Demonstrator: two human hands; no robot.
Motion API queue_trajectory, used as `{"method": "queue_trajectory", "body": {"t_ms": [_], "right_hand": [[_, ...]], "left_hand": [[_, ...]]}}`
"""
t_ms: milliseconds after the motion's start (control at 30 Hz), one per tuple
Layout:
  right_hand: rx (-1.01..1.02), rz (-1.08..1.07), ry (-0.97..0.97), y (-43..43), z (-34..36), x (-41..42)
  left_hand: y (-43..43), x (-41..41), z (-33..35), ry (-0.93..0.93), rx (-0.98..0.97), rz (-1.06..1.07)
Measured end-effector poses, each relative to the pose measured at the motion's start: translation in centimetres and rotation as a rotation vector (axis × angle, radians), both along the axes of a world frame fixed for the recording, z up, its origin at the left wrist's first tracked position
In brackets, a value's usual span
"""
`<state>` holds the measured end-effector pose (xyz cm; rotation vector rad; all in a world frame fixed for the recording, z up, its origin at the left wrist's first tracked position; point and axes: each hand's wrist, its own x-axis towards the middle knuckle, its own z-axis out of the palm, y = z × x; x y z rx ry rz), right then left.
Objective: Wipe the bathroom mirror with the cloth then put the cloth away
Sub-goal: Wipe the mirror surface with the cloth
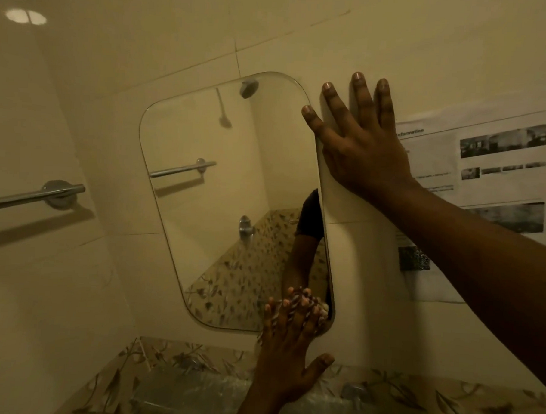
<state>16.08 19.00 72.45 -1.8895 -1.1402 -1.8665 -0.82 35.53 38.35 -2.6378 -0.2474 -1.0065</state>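
Observation:
The rounded mirror (pixel 229 186) hangs on the cream tiled wall, tilted in the head view. My left hand (pixel 287 342) lies flat on the mirror's lower right corner with its fingers spread. A small pale piece of the cloth (pixel 324 310) shows under the fingertips; the rest of it is hidden. My right hand (pixel 359 141) rests flat on the wall at the mirror's upper right edge, fingers apart and empty. The glass reflects my left arm, a shower head and a rail.
A chrome towel rail (pixel 37 195) sticks out of the wall at the left. A printed paper notice (pixel 501 173) is stuck on the wall at the right. A leaf-patterned tile band (pixel 171 355) runs below the mirror, with something shiny and clear (pixel 195 391) beneath it.

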Motion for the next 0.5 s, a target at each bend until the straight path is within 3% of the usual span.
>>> {"method": "queue_trajectory", "body": {"t_ms": [267, 500], "right_hand": [[0.012, -0.005, -0.014, 0.1, 0.0, 0.3], [0.026, -0.002, -0.033, 0.3, 0.0, 0.4]], "left_hand": [[3.4, -2.7, -2.6, -0.106, -0.133, 0.141], [6.6, -3.1, 1.6, -0.507, -0.79, 0.193]]}}
